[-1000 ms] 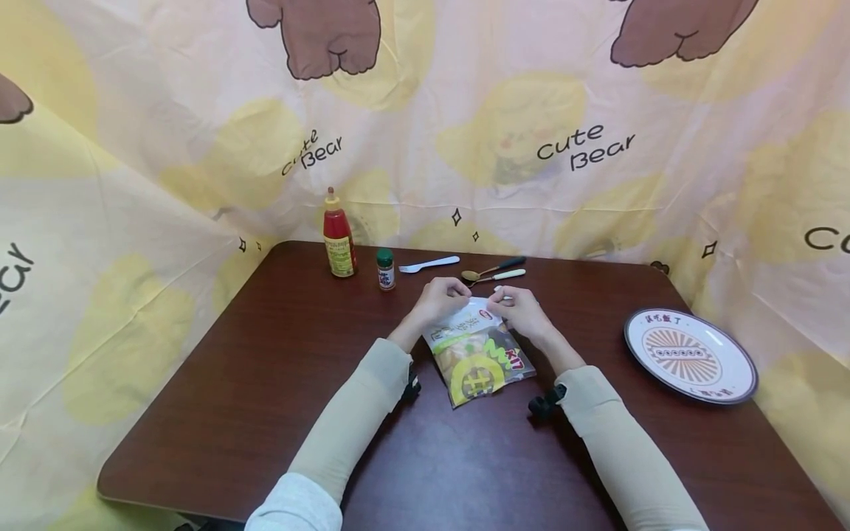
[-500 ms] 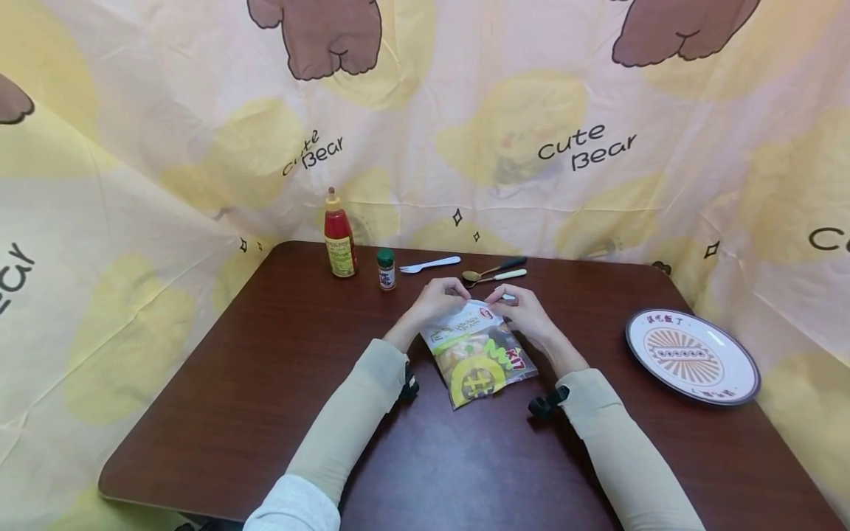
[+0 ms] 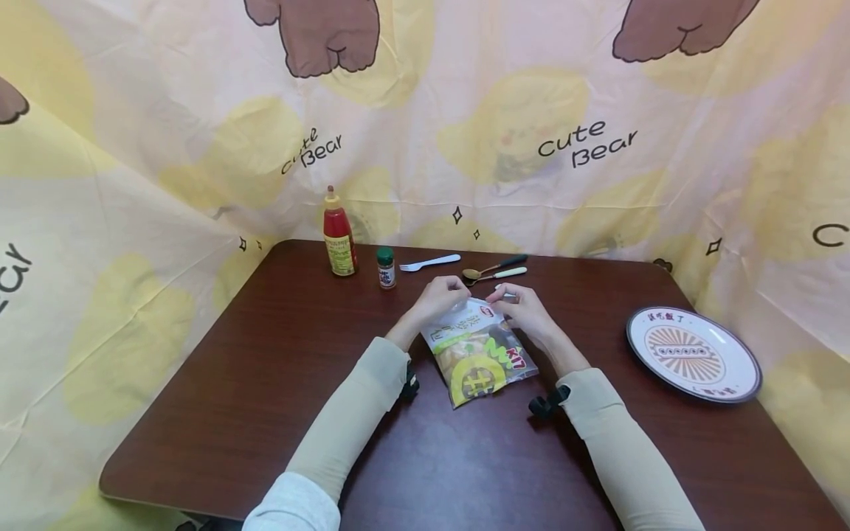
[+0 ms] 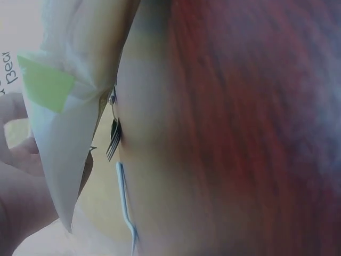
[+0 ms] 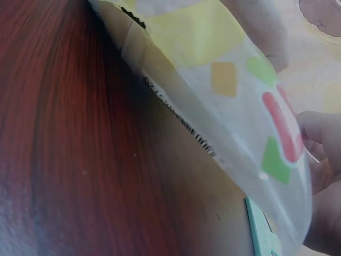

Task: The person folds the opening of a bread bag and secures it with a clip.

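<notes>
A printed plastic food bag (image 3: 481, 361), white at the top with a yellow plus sign lower down, is at the middle of the table in the head view. My left hand (image 3: 438, 301) pinches its top edge at the left. At the right of that edge, my right hand (image 3: 523, 310) pinches it between thumb and fingers. A small white object (image 3: 506, 296) shows beside the right fingers, its kind unclear. In the left wrist view the bag's pale corner (image 4: 59, 144) overlaps the left hand (image 4: 24, 197). The right wrist view shows the bag's patterned face (image 5: 213, 101) standing tilted over the wood.
Along the back of the brown table (image 3: 265, 354) stand a red sauce bottle (image 3: 339, 243) and a green-capped jar (image 3: 386, 268). A light blue fork (image 3: 430, 263) and two utensils, one with a white handle (image 3: 510, 272), lie beside them. At the right is a round plate (image 3: 693, 387).
The right fingers have shifted slightly left along the bag's top edge. Both hands keep their hold, and the bag stays almost in place.
</notes>
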Tool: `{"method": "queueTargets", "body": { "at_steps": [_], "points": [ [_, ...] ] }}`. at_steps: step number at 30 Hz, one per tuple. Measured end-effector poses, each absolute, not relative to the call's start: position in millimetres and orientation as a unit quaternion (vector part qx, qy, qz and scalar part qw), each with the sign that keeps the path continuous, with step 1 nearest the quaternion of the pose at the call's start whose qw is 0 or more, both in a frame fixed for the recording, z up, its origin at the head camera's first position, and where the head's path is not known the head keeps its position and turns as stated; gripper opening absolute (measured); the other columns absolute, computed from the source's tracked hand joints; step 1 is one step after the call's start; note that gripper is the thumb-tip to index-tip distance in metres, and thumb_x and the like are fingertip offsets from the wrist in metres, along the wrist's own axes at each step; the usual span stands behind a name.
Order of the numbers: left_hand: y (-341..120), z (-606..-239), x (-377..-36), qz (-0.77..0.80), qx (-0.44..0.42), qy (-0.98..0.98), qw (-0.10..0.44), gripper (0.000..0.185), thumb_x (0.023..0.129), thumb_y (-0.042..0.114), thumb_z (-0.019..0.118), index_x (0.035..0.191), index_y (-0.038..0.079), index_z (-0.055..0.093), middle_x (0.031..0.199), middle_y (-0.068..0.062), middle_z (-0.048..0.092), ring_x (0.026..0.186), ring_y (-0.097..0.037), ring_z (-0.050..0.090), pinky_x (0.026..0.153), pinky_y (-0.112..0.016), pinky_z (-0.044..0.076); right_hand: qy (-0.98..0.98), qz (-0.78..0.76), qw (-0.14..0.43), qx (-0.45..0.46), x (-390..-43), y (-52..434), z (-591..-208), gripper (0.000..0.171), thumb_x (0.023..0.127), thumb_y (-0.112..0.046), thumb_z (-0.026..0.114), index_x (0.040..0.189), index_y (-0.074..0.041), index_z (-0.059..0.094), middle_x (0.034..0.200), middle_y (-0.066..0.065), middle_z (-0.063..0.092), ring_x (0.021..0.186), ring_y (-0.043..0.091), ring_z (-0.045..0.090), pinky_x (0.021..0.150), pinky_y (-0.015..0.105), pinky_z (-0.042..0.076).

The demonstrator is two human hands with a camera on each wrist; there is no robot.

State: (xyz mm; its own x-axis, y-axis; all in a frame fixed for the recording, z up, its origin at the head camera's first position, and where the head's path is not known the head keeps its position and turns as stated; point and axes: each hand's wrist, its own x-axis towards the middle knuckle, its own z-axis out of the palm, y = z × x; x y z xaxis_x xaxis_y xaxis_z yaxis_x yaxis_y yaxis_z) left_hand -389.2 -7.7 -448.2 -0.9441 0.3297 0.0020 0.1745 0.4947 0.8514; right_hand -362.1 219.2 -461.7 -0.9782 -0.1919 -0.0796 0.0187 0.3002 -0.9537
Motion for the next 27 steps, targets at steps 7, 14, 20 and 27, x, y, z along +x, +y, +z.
{"method": "queueTargets", "body": {
  "at_steps": [7,14,20,27],
  "points": [
    [-7.2,-446.3,-388.0,0.484,0.163,0.857,0.067,0.012,0.1,0.027,0.072,0.098,0.016,0.074,0.107,-0.004,0.073,0.098,-0.018,0.061,0.087,-0.032,0.045,0.808,-0.579,0.082,-0.068,-361.0,219.6,-460.4,0.027,0.105,-0.018,0.063,0.124,0.001,0.067,0.127,0.018,0.065,0.095,0.015,0.062,0.068,0.025,0.054],
    [-7.2,-444.9,-388.9,0.488,0.16,0.854,0.085,0.01,0.099,0.024,0.074,0.104,0.016,0.073,0.106,-0.004,0.074,0.1,-0.018,0.064,0.092,-0.034,0.047,0.814,-0.575,0.071,-0.045,-359.6,217.6,-459.9,0.033,0.105,-0.031,0.065,0.122,-0.003,0.07,0.108,-0.002,0.07,0.086,0.013,0.058,0.068,0.025,0.054],
    [-7.1,-443.3,-389.5,0.475,0.171,0.859,0.089,0.02,0.099,0.024,0.074,0.116,0.014,0.078,0.109,-0.005,0.077,0.1,-0.017,0.067,0.089,-0.03,0.05,0.822,-0.565,0.054,-0.041,-360.3,217.0,-462.1,0.033,0.102,-0.032,0.071,0.118,-0.004,0.071,0.093,-0.007,0.076,0.082,0.01,0.06,0.068,0.026,0.049],
    [-9.3,-445.5,-388.7,0.453,0.172,0.871,0.083,0.03,0.1,0.026,0.073,0.127,0.012,0.077,0.119,-0.007,0.076,0.107,-0.02,0.068,0.095,-0.037,0.053,0.835,-0.545,0.069,-0.036,-360.0,216.8,-461.8,0.041,0.101,-0.03,0.073,0.135,-0.009,0.069,0.127,0.014,0.076,0.099,0.016,0.065,0.074,0.028,0.053]
  ]
}}
